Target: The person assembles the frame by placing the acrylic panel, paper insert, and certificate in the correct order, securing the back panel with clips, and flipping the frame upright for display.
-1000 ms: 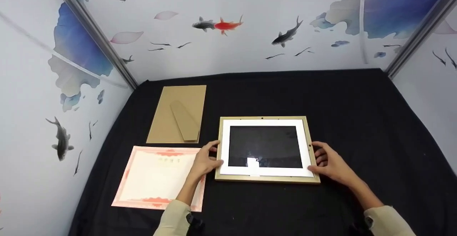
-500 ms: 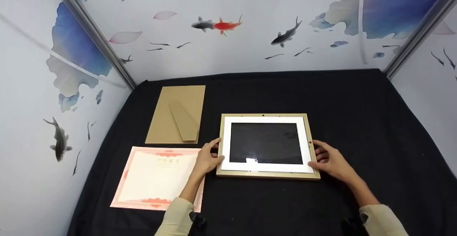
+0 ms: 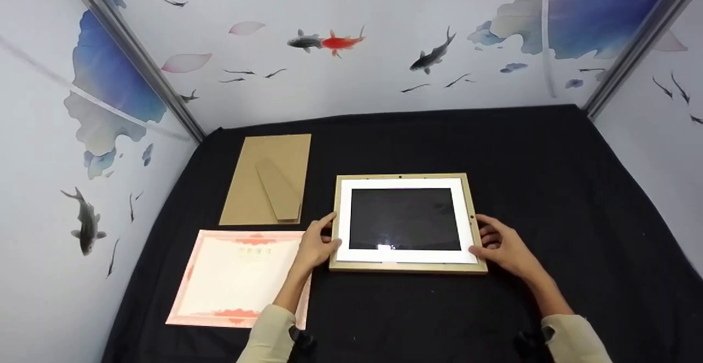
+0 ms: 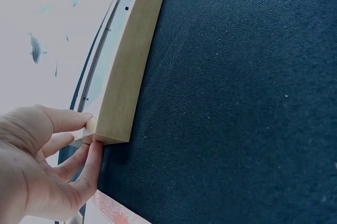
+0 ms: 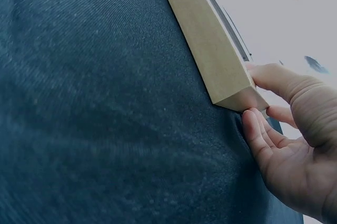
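Gold-coloured rectangular frame (image 3: pixel 409 267) lies, long axis crosswise, between left hand (image 3: pixel 315 247) and right hand (image 3: pixel 507 249), each pinching a short side.

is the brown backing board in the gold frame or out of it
Out: the board lies apart on the black cloth, left of the frame, which the left hand and right hand hold at its sides.

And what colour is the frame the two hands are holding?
The frame is a pale gold, showing best in the head view.
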Demonstrator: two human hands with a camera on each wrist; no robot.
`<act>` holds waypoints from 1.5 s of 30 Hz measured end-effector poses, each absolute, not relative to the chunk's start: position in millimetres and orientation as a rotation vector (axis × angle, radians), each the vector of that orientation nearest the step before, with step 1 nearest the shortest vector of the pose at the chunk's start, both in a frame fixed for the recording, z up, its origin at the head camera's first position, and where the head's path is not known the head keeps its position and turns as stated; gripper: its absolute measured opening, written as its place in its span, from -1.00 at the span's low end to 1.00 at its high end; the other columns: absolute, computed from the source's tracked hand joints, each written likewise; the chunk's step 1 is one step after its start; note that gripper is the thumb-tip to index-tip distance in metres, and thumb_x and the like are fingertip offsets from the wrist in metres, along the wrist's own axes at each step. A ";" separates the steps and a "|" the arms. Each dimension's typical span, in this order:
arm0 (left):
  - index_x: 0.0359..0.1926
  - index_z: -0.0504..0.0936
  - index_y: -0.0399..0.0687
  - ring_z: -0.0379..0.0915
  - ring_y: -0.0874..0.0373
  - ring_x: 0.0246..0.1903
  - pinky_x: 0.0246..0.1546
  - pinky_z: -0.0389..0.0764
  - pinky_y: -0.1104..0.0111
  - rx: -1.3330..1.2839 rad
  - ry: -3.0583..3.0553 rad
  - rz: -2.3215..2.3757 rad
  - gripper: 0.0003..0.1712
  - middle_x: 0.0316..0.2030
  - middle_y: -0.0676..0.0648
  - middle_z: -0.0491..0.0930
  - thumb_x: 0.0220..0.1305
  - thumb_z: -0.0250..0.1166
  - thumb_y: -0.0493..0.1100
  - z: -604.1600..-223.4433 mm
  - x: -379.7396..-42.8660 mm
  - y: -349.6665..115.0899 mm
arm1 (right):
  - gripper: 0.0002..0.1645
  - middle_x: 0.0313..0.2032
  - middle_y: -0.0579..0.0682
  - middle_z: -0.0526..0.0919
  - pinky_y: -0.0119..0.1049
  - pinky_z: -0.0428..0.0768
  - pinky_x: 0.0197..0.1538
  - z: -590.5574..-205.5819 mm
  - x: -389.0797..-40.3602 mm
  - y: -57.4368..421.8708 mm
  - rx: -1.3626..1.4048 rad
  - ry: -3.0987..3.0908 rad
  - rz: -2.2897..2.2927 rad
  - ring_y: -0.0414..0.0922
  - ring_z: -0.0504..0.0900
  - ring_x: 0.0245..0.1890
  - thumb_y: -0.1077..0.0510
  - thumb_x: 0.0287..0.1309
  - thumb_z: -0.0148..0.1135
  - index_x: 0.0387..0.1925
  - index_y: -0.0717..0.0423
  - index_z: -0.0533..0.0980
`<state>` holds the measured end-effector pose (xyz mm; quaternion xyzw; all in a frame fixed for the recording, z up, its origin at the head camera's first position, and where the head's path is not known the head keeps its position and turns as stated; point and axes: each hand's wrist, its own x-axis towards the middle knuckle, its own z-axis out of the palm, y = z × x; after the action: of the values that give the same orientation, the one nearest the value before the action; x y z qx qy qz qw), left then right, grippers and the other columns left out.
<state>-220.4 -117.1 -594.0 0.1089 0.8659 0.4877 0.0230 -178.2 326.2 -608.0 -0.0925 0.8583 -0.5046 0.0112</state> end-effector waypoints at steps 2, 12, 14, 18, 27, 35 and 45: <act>0.37 0.42 -0.37 0.60 -0.16 -0.21 -0.16 0.67 0.13 0.338 2.676 1.522 -0.26 0.03 -0.40 0.47 0.13 0.39 -0.51 -593.2 -220.7 -118.2 | -0.09 -0.14 0.20 0.56 -0.40 0.60 -0.21 -607.7 -179.1 325.5 -0.296 2.680 -1.582 0.00 0.58 -0.24 0.27 0.04 0.57 0.37 0.42 0.32; 0.34 0.42 -0.40 0.61 -0.28 -0.14 -0.12 0.67 0.09 0.422 2.515 1.594 -0.28 0.06 -0.45 0.49 0.13 0.42 -0.47 -590.9 -226.8 -133.1 | -0.09 -0.12 0.25 0.56 -0.40 0.59 -0.22 -606.9 -177.3 325.3 -0.275 2.684 -1.592 0.03 0.59 -0.23 0.34 0.06 0.54 0.39 0.45 0.28; 0.33 0.43 -0.40 0.60 -0.30 -0.12 -0.10 0.66 0.07 0.425 2.482 1.610 -0.30 0.06 -0.46 0.50 0.14 0.42 -0.47 -589.1 -226.5 -138.7 | -0.10 -0.13 0.29 0.56 -0.40 0.59 -0.22 -600.1 -174.1 322.5 -0.280 2.677 -1.604 0.07 0.59 -0.24 0.37 0.05 0.53 0.37 0.49 0.28; 0.31 0.44 -0.41 0.59 -0.30 -0.09 -0.13 0.67 0.10 0.431 2.436 1.641 -0.33 0.06 -0.47 0.52 0.19 0.42 -0.44 -585.3 -222.4 -154.1 | -0.14 -0.15 0.32 0.56 -0.38 0.60 -0.22 -581.6 -166.3 317.5 -0.302 2.661 -1.618 0.09 0.59 -0.25 0.39 0.06 0.51 0.33 0.55 0.29; 0.27 0.47 -0.43 0.63 -0.30 -0.10 -0.21 0.70 0.17 0.450 2.425 1.734 -0.38 0.02 -0.47 0.56 0.21 0.44 -0.40 -577.1 -204.5 -220.0 | -0.16 -0.16 0.29 0.56 -0.38 0.59 -0.23 -580.2 -164.9 319.1 -0.290 2.678 -1.620 0.05 0.58 -0.26 0.38 0.06 0.51 0.32 0.53 0.31; 0.30 0.49 -0.36 0.56 -0.32 0.02 -0.07 0.65 0.25 0.288 2.495 1.765 -0.31 0.09 -0.40 0.56 0.16 0.51 -0.36 -570.9 -181.0 -288.7 | -0.15 -0.12 0.21 0.58 -0.41 0.59 -0.22 -610.9 -176.0 331.2 -0.223 2.661 -1.617 -0.06 0.59 -0.25 0.28 0.08 0.55 0.35 0.41 0.35; 0.26 0.55 -0.28 0.49 -0.23 0.08 0.05 0.56 0.10 0.074 2.799 1.595 -0.30 0.08 -0.27 0.61 0.09 0.59 -0.26 -568.6 -147.7 -353.9 | -0.16 -0.11 0.21 0.58 -0.39 0.61 -0.20 -614.6 -178.2 332.4 -0.251 2.605 -1.646 -0.04 0.61 -0.23 0.20 0.11 0.55 0.35 0.38 0.36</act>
<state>-147.7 -353.9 -568.6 0.0231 0.8679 0.4946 -0.0403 -178.2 332.4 -614.6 -0.0811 0.8424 -0.5321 0.0249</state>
